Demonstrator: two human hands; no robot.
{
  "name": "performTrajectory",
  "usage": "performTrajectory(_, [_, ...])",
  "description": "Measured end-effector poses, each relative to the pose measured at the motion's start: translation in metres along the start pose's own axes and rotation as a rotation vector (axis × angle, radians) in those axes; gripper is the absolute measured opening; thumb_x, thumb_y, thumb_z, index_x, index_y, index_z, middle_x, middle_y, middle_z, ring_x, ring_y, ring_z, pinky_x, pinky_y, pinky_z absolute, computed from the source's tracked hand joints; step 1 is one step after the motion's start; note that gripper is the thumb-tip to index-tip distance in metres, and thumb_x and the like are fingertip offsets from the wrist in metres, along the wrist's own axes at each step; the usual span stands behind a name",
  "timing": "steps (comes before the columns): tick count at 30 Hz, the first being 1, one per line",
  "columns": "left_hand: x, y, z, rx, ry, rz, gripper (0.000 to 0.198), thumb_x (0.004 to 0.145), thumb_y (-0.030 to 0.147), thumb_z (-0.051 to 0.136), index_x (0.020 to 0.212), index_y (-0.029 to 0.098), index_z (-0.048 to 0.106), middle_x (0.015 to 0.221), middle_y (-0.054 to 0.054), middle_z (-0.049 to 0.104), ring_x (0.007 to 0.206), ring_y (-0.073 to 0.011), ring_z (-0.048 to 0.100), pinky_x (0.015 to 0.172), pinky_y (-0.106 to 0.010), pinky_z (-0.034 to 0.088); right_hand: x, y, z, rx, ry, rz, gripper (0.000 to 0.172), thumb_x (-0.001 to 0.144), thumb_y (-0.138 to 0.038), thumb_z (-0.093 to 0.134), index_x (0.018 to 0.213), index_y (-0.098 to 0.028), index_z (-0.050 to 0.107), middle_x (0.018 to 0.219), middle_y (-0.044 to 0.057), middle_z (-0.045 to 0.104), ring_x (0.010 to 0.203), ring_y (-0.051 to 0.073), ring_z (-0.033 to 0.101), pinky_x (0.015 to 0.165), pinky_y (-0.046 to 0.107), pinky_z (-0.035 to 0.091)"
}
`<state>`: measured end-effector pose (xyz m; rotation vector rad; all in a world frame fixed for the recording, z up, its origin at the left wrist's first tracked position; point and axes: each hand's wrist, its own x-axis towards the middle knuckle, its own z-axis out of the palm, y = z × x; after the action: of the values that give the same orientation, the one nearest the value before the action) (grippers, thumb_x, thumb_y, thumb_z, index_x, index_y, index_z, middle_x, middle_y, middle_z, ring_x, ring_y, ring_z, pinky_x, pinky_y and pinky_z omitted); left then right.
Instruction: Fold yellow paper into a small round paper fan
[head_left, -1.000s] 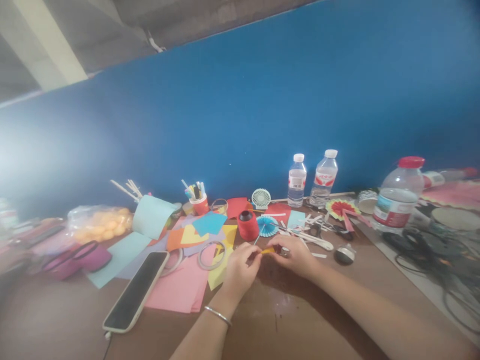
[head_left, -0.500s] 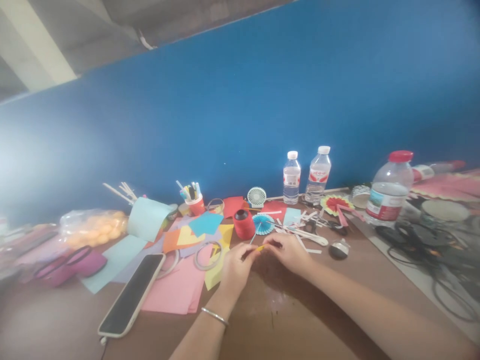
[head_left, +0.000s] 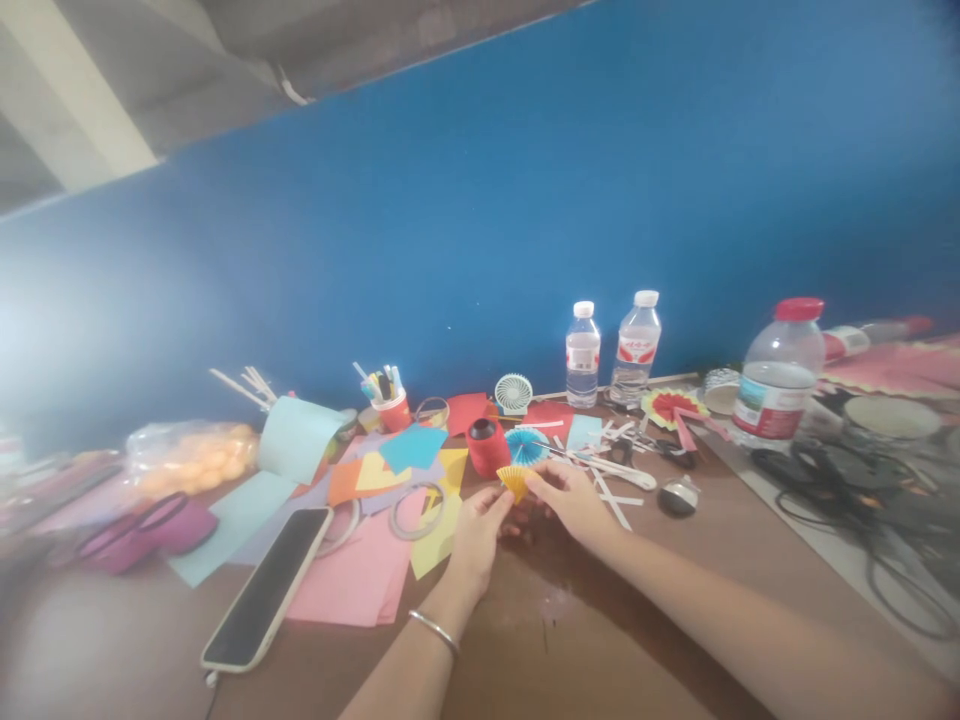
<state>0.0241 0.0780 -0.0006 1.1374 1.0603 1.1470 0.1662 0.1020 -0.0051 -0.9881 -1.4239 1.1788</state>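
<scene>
A small yellow pleated paper fan [head_left: 514,481] is spread between my two hands, its folded edge facing up. My left hand [head_left: 480,525] pinches it at the left side, thumb against fingers. At the other side my right hand [head_left: 574,502] grips its right edge between thumb and fingers. Just behind the fan are a red thread spool [head_left: 487,449] and a blue pleated paper rosette [head_left: 526,447]. White paper strips [head_left: 619,497] lie beyond my right hand, near a white-handled tool [head_left: 626,474].
A phone [head_left: 268,588] and pink paper sheets [head_left: 341,585] lie to the left, with tape rings [head_left: 417,511] nearby. Two water bottles [head_left: 583,355] stand at the back. A large red-capped bottle [head_left: 780,375] and black cables [head_left: 832,480] are on the right.
The yellow paper was a narrow folded strip between my fingertips; now it is fanned out. My left hand has lowered slightly. A white strip near my right hand lies differently.
</scene>
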Motion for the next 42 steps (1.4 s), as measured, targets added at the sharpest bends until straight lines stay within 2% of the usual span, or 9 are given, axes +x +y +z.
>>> performTrajectory(3, [0.002, 0.001, -0.003, 0.052, 0.067, 0.102, 0.033, 0.066, 0.035, 0.063, 0.093, 0.015, 0.059, 0.086, -0.005, 0.063, 0.075, -0.015, 0.057, 0.064, -0.024, 0.046, 0.003, 0.002, -0.004, -0.001, -0.039, 0.027, 0.022, 0.072, -0.04, 0.054, 0.07, -0.018, 0.058, 0.055, -0.004, 0.052, 0.047, 0.01, 0.045, 0.044, 0.021, 0.036])
performTrajectory(7, [0.006, -0.001, -0.008, 0.068, 0.143, 0.121, 0.031, 0.066, 0.034, 0.064, 0.089, 0.014, 0.058, 0.078, -0.004, 0.062, 0.063, -0.0111, 0.056, 0.055, -0.02, 0.044, 0.004, 0.005, -0.009, -0.061, -0.103, 0.038, 0.023, 0.07, -0.039, 0.056, 0.071, -0.017, 0.062, 0.058, -0.002, 0.057, 0.047, 0.01, 0.047, 0.045, 0.022, 0.036])
performTrajectory(16, [0.009, -0.007, -0.014, -0.197, 0.25, 0.071, 0.027, 0.066, 0.03, 0.065, 0.087, 0.014, 0.057, 0.082, -0.004, 0.061, 0.069, -0.0103, 0.059, 0.065, -0.022, 0.048, 0.008, 0.006, -0.012, 0.041, 0.008, 0.058, 0.025, 0.068, -0.04, 0.058, 0.067, -0.015, 0.061, 0.052, -0.002, 0.054, 0.046, 0.01, 0.046, 0.046, 0.023, 0.038])
performTrajectory(26, [0.009, -0.004, -0.012, -0.285, 0.294, 0.062, 0.022, 0.065, 0.026, 0.067, 0.08, 0.013, 0.056, 0.08, -0.003, 0.059, 0.069, -0.0105, 0.06, 0.066, -0.022, 0.049, 0.008, 0.009, -0.01, 0.141, 0.05, 0.068, 0.024, 0.069, -0.038, 0.056, 0.062, -0.015, 0.057, 0.051, -0.003, 0.052, 0.046, 0.01, 0.045, 0.047, 0.023, 0.037])
performTrajectory(29, [0.008, -0.004, -0.011, -0.209, 0.262, 0.064, 0.021, 0.066, 0.028, 0.065, 0.08, 0.014, 0.055, 0.078, -0.001, 0.059, 0.066, -0.0093, 0.058, 0.064, -0.022, 0.048, 0.006, 0.009, -0.01, 0.072, 0.047, 0.069, 0.016, 0.068, -0.03, 0.055, 0.061, -0.017, 0.053, 0.052, -0.004, 0.051, 0.048, 0.011, 0.046, 0.048, 0.023, 0.038])
performTrajectory(32, [0.008, -0.005, -0.011, -0.01, 0.182, 0.096, 0.022, 0.068, 0.032, 0.062, 0.08, 0.014, 0.056, 0.074, -0.001, 0.059, 0.064, -0.0107, 0.057, 0.06, -0.023, 0.048, 0.004, 0.008, -0.008, 0.026, 0.011, -0.034, 0.004, 0.067, -0.022, 0.053, 0.068, -0.018, 0.053, 0.065, -0.003, 0.055, 0.062, 0.013, 0.052, 0.058, 0.023, 0.042])
performTrajectory(36, [0.006, -0.004, -0.009, 0.174, 0.098, 0.169, 0.02, 0.07, 0.032, 0.057, 0.079, 0.014, 0.055, 0.071, -0.002, 0.059, 0.062, -0.0125, 0.056, 0.058, -0.024, 0.047, 0.0, 0.004, -0.005, 0.039, -0.067, -0.073, 0.014, 0.072, -0.024, 0.05, 0.083, -0.018, 0.056, 0.08, 0.001, 0.06, 0.076, 0.016, 0.056, 0.068, 0.027, 0.044])
performTrajectory(39, [0.002, 0.0, -0.006, 0.181, 0.034, 0.169, 0.019, 0.073, 0.031, 0.054, 0.083, 0.016, 0.054, 0.074, -0.001, 0.058, 0.062, -0.012, 0.055, 0.056, -0.023, 0.046, -0.003, -0.002, -0.004, -0.094, -0.057, -0.072, 0.015, 0.073, -0.028, 0.053, 0.08, -0.017, 0.061, 0.078, 0.003, 0.063, 0.074, 0.017, 0.058, 0.069, 0.028, 0.045])
performTrajectory(42, [0.001, 0.003, -0.003, 0.189, 0.027, 0.186, 0.023, 0.071, 0.032, 0.057, 0.089, 0.017, 0.054, 0.083, -0.003, 0.059, 0.072, -0.015, 0.056, 0.059, -0.023, 0.046, -0.004, -0.004, -0.004, -0.12, -0.074, -0.066, 0.017, 0.073, -0.03, 0.055, 0.081, -0.017, 0.064, 0.082, 0.004, 0.066, 0.077, 0.018, 0.06, 0.072, 0.029, 0.045])
